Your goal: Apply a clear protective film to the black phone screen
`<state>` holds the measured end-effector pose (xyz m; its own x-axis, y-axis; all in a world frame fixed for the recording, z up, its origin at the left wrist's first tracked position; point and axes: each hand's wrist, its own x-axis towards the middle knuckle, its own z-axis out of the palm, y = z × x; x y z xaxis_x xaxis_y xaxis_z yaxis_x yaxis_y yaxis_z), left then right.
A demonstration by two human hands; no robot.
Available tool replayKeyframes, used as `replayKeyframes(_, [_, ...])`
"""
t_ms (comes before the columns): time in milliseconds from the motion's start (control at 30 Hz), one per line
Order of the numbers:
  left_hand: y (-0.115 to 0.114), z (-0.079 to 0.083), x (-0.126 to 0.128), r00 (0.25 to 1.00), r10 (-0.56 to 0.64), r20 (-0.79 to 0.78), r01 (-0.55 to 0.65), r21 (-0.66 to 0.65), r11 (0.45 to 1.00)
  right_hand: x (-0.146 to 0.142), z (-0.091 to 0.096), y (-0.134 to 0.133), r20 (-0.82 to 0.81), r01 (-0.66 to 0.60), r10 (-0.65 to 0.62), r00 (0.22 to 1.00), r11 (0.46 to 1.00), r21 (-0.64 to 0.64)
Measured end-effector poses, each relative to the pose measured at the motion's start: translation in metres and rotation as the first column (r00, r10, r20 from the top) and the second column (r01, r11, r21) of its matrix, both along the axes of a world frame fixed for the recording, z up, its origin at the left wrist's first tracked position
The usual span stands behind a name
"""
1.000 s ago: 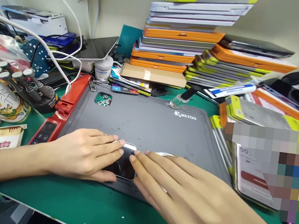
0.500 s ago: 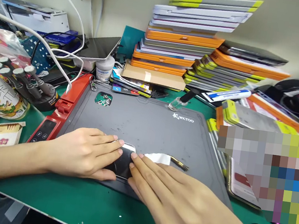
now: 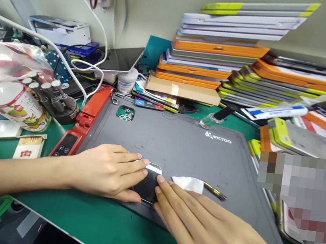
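A dark smartphone [image 3: 150, 182] lies on the grey work mat [image 3: 175, 139], between my two hands, with a light band along its far edge. My left hand [image 3: 111, 171] grips its left part, fingers across the top and thumb along the near edge. From the right, my right hand [image 3: 198, 218] presses its closed-together fingertips against the phone's right edge; its thumb is mostly hidden beneath. Just beyond my right fingers lie a white wipe [image 3: 187, 183] and a small brass-coloured brush [image 3: 215, 191].
A red controller [image 3: 81, 125] borders the mat at left, beside a screwdriver stand [image 3: 62, 112]. A glass bottle [image 3: 211, 120] stands near the mat's far edge. Tall stacks of flat cases [image 3: 215, 47] fill the back. Small metal parts [image 3: 125, 114] sit in the mat's cut-out.
The whole view has shifted, so everything appears further right and slightly lower. Both hands stay in nearly the same place on the smartphone.
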<state>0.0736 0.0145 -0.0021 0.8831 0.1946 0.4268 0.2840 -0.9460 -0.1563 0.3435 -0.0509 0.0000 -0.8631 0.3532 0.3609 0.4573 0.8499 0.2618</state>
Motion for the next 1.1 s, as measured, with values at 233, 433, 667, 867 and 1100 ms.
replayKeyframes(233, [-0.002,-0.013,-0.002,0.999,-0.001,0.037,0.000,0.036,0.999,-0.001,0.002,0.010,0.012,-0.032,0.032,0.999,0.999,0.012])
replayKeyframes(433, [0.003,-0.016,-0.007,1.000,-0.021,-0.005,0.021,0.060,0.998,-0.015,-0.007,-0.010,-0.164,0.120,-0.119,0.979,0.993,-0.002])
replayKeyframes(667, [0.001,0.026,-0.010,0.986,-0.016,-0.164,0.039,0.139,0.990,-0.046,-0.044,-0.041,-0.401,0.417,-0.360,0.842,0.907,0.061])
replayKeyframes(867, [-0.069,0.030,-0.040,0.968,0.249,0.039,-0.249,0.007,0.968,-0.043,-0.057,-0.037,-0.477,0.400,-0.358,0.803,0.916,-0.014])
replayKeyframes(1100, [-0.126,-0.013,-0.161,0.339,0.928,0.155,-0.913,-0.186,0.364,-0.042,-0.059,-0.043,-0.468,0.398,-0.401,0.788,0.911,-0.109])
